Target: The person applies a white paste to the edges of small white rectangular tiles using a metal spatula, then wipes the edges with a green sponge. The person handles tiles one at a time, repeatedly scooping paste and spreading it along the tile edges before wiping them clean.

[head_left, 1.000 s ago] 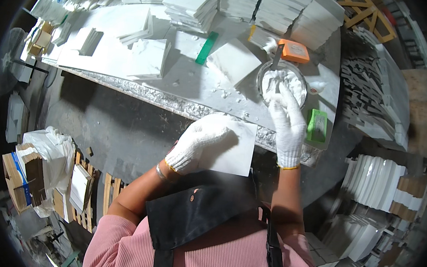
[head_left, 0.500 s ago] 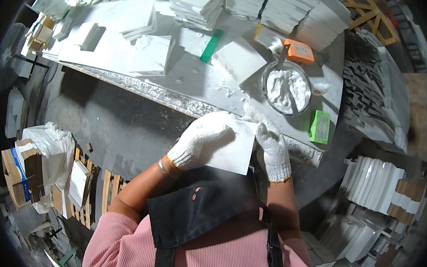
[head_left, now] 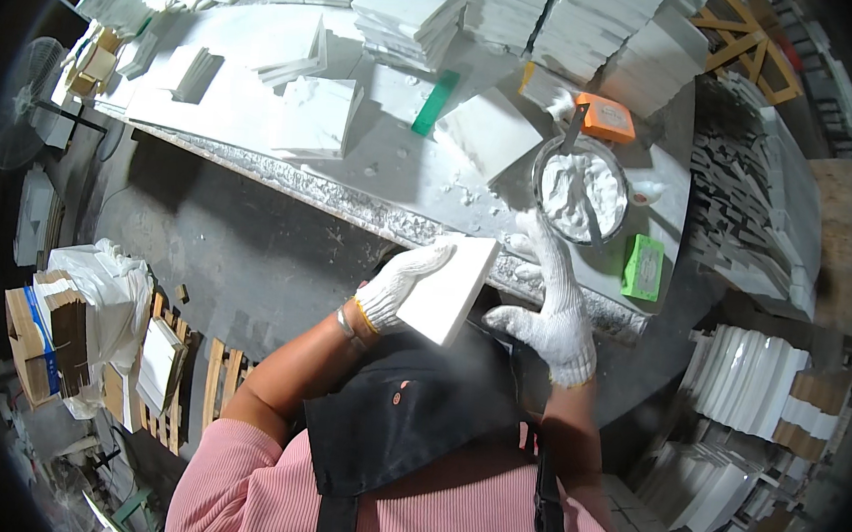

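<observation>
My left hand (head_left: 404, 282), in a white knit glove, grips a square white stone tile (head_left: 452, 286) by its left side. The tile is tilted in front of my apron, so its edge shows. Just right of it, my gloved right hand (head_left: 549, 316) is open, thumb and fingers apart, and holds nothing. Beyond the right hand stands a bowl of white paste (head_left: 584, 193) with a putty knife (head_left: 576, 126) leaning in it. On the tabletop left of the bowl lies another marbled tile (head_left: 488, 133).
A worktable (head_left: 393, 178) with a paste-crusted front edge spans ahead. It bears tile stacks (head_left: 406, 9), a green strip (head_left: 436, 104), an orange block (head_left: 606, 118) and a bright green block (head_left: 643, 267). Boxes (head_left: 65, 333) stand at left; more tiles (head_left: 748, 371) at right.
My right hand has let go of the tile and opened to its right. The tile has turned in my left hand, from face-on to tilted with its edge showing.
</observation>
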{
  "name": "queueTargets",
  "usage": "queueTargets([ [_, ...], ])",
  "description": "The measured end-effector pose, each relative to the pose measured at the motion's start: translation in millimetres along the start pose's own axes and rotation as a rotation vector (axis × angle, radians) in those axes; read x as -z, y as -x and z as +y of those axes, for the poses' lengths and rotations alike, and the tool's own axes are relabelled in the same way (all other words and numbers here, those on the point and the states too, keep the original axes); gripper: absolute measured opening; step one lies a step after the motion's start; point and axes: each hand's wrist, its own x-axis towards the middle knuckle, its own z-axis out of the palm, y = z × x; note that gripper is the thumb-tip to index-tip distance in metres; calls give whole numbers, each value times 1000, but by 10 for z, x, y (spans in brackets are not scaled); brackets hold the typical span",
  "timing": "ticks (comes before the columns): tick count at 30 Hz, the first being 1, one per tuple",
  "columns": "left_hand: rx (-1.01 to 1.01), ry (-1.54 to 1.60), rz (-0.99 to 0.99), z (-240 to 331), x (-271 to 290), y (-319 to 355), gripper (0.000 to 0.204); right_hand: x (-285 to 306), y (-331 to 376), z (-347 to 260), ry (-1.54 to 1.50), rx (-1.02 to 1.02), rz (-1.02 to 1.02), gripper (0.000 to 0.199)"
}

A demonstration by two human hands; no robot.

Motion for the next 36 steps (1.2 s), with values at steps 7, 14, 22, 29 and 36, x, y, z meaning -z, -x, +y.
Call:
queueTargets([
  [7,29,-190,302,-78,-402,-32,39,72,-273,234,-140,127,-237,40],
  [14,-421,-842,240,297,-414,269,61,-19,-182,233,1,142,178,28],
  [22,-423,-1332,239,384,-504,-146,41,-139,-266,236,79,112,295,24],
  [29,-423,-1252,221,590,-438,-299,36,466,-126,-33,481,-95,517,26],
  [36,-308,-1283,153,730,-412,-414,33,759,-234,427,821,-384,261,44],
])
